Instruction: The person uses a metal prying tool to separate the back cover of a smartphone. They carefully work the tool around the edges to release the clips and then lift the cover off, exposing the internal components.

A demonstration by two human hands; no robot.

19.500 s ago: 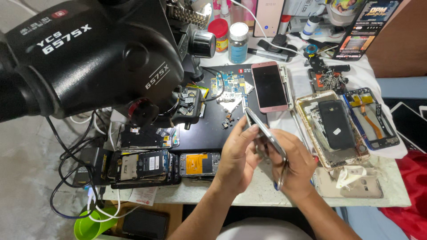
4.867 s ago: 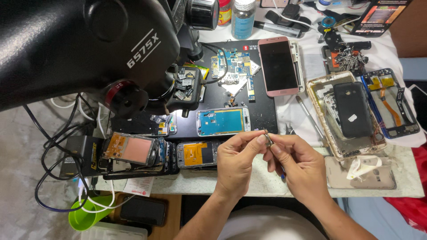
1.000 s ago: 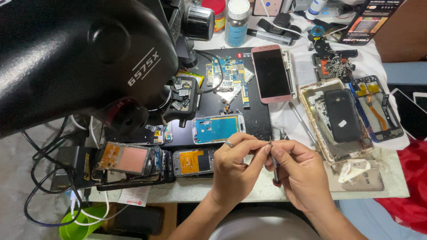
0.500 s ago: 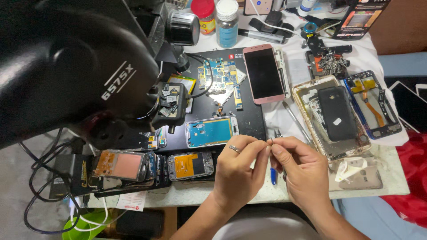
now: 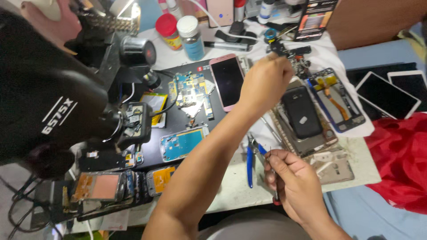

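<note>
A person's left arm stretches diagonally across the workbench, forearm bare, elbow low near the body and wrist raised. The left hand (image 5: 266,80) is at full reach toward the far side, knuckles up, fingers curled down and pinched together so the fingertips are hidden from view. The right hand (image 5: 291,180) stays close to the body at the near edge, back of the hand upward, thumb and forefinger pressed together, remaining fingers folded loosely into the palm.

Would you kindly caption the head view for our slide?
Left hand reaches to small black parts beyond a pink smartphone; right hand holds a thin metal tool near blue-handled pliers.
</note>
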